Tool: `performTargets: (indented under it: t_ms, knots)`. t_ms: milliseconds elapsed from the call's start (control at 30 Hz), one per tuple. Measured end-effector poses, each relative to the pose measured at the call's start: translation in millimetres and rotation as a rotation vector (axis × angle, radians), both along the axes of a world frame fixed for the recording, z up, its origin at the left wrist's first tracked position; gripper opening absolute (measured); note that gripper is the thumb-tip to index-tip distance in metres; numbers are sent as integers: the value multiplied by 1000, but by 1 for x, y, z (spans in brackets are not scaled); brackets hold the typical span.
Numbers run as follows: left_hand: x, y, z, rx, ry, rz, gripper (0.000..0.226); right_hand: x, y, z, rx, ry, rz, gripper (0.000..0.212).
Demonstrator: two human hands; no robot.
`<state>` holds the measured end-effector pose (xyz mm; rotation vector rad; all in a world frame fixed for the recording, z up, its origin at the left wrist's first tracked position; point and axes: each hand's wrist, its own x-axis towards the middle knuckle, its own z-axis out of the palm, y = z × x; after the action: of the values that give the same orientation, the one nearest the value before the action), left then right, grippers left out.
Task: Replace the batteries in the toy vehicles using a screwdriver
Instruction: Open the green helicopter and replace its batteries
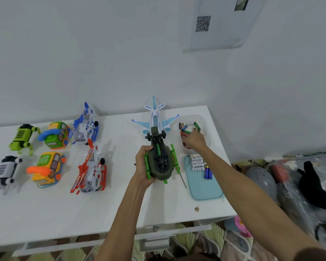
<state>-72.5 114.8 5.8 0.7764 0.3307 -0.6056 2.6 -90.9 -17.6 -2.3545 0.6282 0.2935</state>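
Mid-table, green helicopter (pixel 160 162) belly-up, gripped by left hand (pixel 143 162), green battery showing in open compartment. Right hand (pixel 194 141) reaching into clear tub (pixel 205 129) of batteries; fingers hidden, grip unclear. Screwdriver (pixel 183 179) mostly hidden beside helicopter.

On the table (pixel 45 213), six toys stand at the left in two rows of three. The back row holds a robot dog (pixel 24 137), a bus (pixel 55 135) and a helicopter (pixel 86 125); the front row holds a second robot dog (pixel 6 171), a second bus (pixel 47 169) and a second helicopter (pixel 91 170). Right of centre, the left hand (pixel 144 164) holds an upturned helicopter (pixel 159 159) with a battery (pixel 158 147) in its open compartment. An airplane (pixel 155 117) lies just behind it. A screwdriver (pixel 183 180) lies just right of it. Further right sits a tray (pixel 205 191) carrying batteries (pixel 198 162). Behind the tray, the right hand (pixel 194 140) reaches into a container (pixel 207 136) of loose batteries (pixel 188 127).
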Motion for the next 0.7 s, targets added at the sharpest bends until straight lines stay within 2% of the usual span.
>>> performTargets:
  t_ms: [167, 233, 333, 400, 467, 600, 700]
  knots:
    - [0, -2, -1, -4, -5, 4, 39, 4, -5, 1, 8, 44, 53, 29]
    - [0, -3, 0, -3, -10, -1, 40, 4, -8, -1, 75, -14, 44, 32]
    - [0, -4, 2, 1, -17, -4, 39, 0, -9, 1, 276, -159, -46, 13]
    - [1, -3, 2, 15, -13, -1, 39, -4, -12, 9, 473, -232, -84, 14]
    - [2, -2, 2, 24, -3, 9, 39, -8, -14, 21, 562, -250, -47, 19]
    - [4, -3, 4, 45, -1, 23, 39, -18, -10, 56, 597, -229, 58, 25]
    - [4, -5, 7, 53, 6, 18, 39, -33, -1, 89, 501, -247, 208, 28]
